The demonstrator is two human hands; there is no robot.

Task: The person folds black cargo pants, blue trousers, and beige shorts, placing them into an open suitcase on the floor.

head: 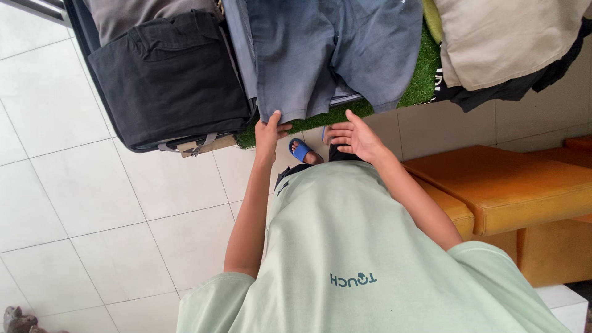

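I can't see the tops of the grey shorts (pixel 336 52) and black trousers (pixel 169 74); the picture's far edge cuts them off.

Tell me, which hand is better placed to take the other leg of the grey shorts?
Probably the right hand. It is open and empty, just below the free leg of the grey shorts. The left hand is already pinching the other leg's hem.

Both hands forward: left (pixel 269 132) pinching closed, right (pixel 353 137) open, fingers spread.
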